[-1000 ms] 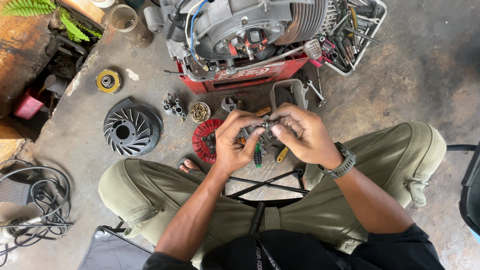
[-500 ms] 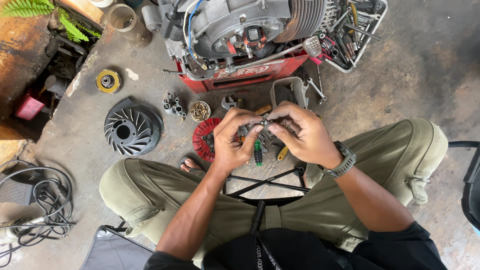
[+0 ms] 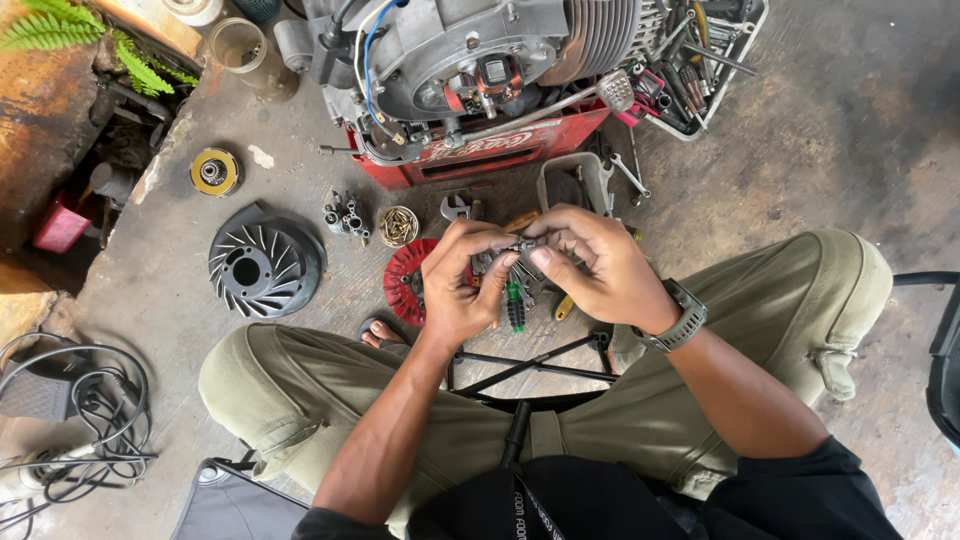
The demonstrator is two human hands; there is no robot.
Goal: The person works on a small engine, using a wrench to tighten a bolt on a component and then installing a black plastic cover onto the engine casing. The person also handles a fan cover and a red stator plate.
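My left hand (image 3: 462, 283) and my right hand (image 3: 592, 265) meet over the floor between my knees, fingertips pinched together on a small metal part (image 3: 520, 245). The part is tiny and mostly covered by my fingers. Below the hands lie a green-handled screwdriver (image 3: 515, 303) and a red finned disc (image 3: 404, 281). Straight ahead a grey engine (image 3: 470, 50) rests on a red crate (image 3: 500, 152).
A black fan wheel (image 3: 262, 264), a cluster of small sockets (image 3: 346, 215), a round tin of small parts (image 3: 398, 226) and a yellow-ringed round part (image 3: 214, 171) lie at left. A white tool basket (image 3: 705, 60) stands at top right. Coiled cables (image 3: 70, 410) lie at bottom left.
My hands have stayed together on the small part, with only slight shifts of the fingers. The view has moved a little.
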